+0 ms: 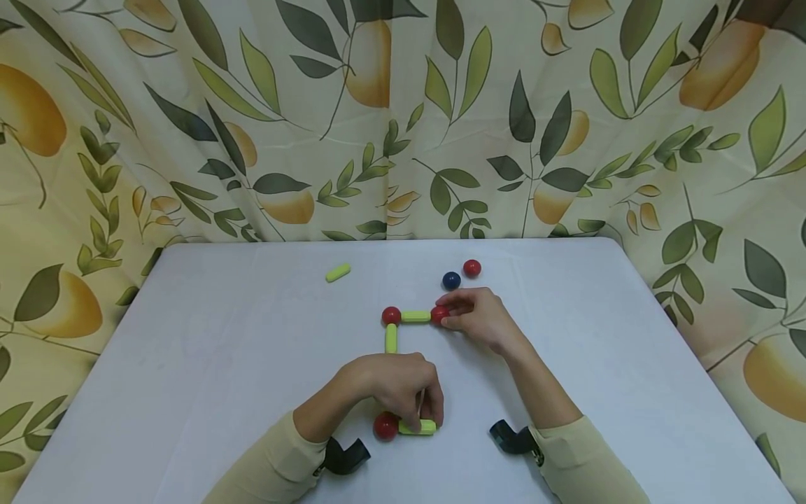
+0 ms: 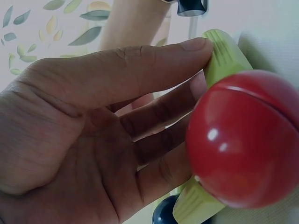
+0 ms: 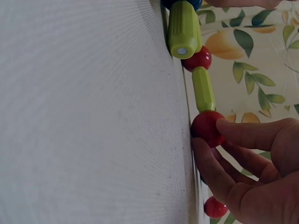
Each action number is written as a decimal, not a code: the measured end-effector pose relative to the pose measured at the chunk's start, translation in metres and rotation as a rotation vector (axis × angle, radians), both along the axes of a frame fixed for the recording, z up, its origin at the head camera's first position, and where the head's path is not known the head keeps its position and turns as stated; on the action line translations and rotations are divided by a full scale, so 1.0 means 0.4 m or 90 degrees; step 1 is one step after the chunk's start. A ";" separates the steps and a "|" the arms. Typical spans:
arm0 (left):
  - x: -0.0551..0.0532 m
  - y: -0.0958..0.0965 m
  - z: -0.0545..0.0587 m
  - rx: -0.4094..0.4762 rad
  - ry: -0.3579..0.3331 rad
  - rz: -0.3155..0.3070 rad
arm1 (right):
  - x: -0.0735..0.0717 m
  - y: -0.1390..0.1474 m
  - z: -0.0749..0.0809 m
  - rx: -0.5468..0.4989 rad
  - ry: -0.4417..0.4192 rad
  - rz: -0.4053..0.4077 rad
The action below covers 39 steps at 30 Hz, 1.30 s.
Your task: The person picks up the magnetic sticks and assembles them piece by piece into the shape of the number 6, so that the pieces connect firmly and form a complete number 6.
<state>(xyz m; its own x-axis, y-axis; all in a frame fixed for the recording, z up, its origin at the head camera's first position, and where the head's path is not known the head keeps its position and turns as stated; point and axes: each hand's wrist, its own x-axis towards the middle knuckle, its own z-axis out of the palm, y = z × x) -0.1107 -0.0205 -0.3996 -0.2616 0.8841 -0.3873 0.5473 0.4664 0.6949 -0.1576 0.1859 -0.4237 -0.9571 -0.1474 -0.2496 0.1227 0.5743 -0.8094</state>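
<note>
My left hand [image 1: 406, 385] pinches a green magnetic stick [image 1: 428, 427], whose left end meets a red ball [image 1: 386, 425]. In the left wrist view the thumb presses that stick [image 2: 224, 53] beside the large red ball [image 2: 245, 140]. Another green stick [image 2: 196, 203] joins the ball's other side, near a dark blue ball [image 2: 164, 210]. Thumb and fingers of my right hand [image 1: 478, 318] hold a red ball [image 3: 207, 128] at the right end of a green stick [image 1: 415, 316]. That stick runs to a red corner ball [image 1: 391, 316], where another green stick [image 1: 391, 338] leads toward me, partly hidden by my left hand.
Beyond my right hand lie a loose dark blue ball [image 1: 451, 281] and a red ball [image 1: 472, 268]. A loose green stick [image 1: 338, 273] rests toward the back left of the white table [image 1: 252, 350]. A patterned curtain [image 1: 352, 161] hangs behind the far edge.
</note>
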 end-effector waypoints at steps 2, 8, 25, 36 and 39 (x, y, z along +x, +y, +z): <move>-0.001 0.001 0.000 -0.003 0.006 -0.001 | -0.001 0.000 0.001 -0.002 0.002 0.001; -0.001 -0.001 0.002 -0.005 0.004 0.002 | -0.001 0.000 -0.001 0.002 0.004 0.002; -0.119 -0.122 0.017 0.175 0.068 0.278 | 0.001 0.001 -0.006 0.010 0.011 0.011; -0.166 -0.167 -0.037 0.215 0.143 0.475 | 0.003 0.003 -0.004 0.008 -0.005 0.010; -0.173 -0.172 -0.052 0.208 0.141 0.476 | 0.003 0.001 -0.003 0.009 -0.007 0.007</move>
<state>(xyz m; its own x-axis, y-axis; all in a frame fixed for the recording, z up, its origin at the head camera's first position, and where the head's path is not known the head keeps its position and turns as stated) -0.1797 -0.0891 -0.4202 -0.8618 0.5071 -0.0127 0.3148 0.5543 0.7705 -0.1565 0.1863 -0.4249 -0.9528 -0.1538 -0.2616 0.1250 0.5867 -0.8001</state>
